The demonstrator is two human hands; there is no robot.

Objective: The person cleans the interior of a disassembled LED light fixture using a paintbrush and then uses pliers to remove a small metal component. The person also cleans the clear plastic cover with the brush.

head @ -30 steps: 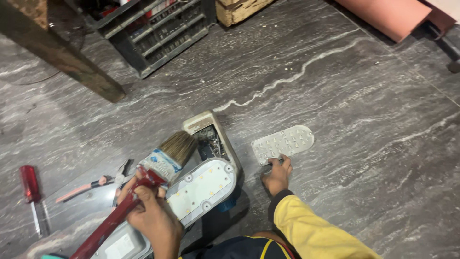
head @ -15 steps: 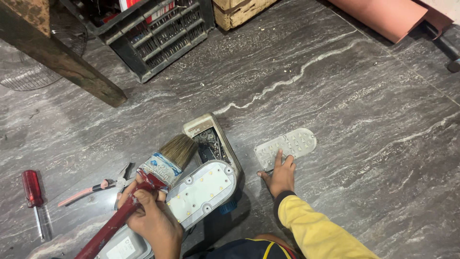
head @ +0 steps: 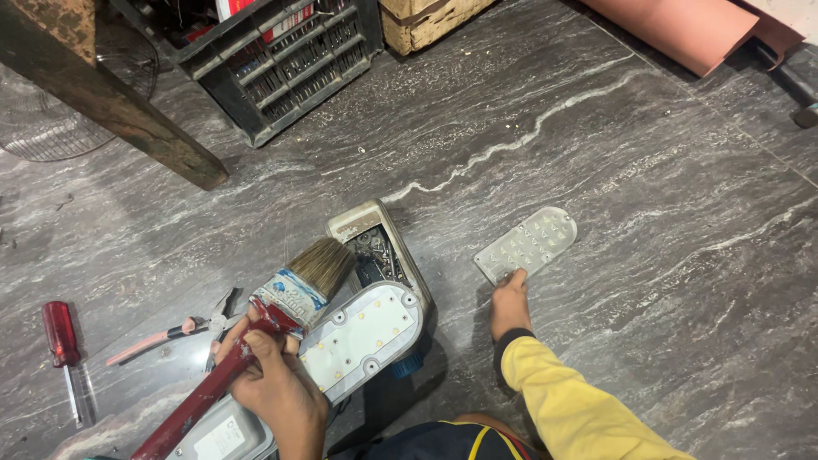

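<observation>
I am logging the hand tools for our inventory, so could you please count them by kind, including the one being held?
Paintbrush, held in the left hand: 1
Screwdriver with red handle, on the floor: 1
Pliers with pink handles, on the floor: 1
Total: 3

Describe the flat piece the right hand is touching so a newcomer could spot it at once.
On the grey marbled floor, right of the opened lamp housing, the right hand reaches forward. Its fingertips rest on a clear lens cover: a flat, rounded translucent strip patterned with rows of small bumps, lying alone, unlike the white LED panel.
</observation>
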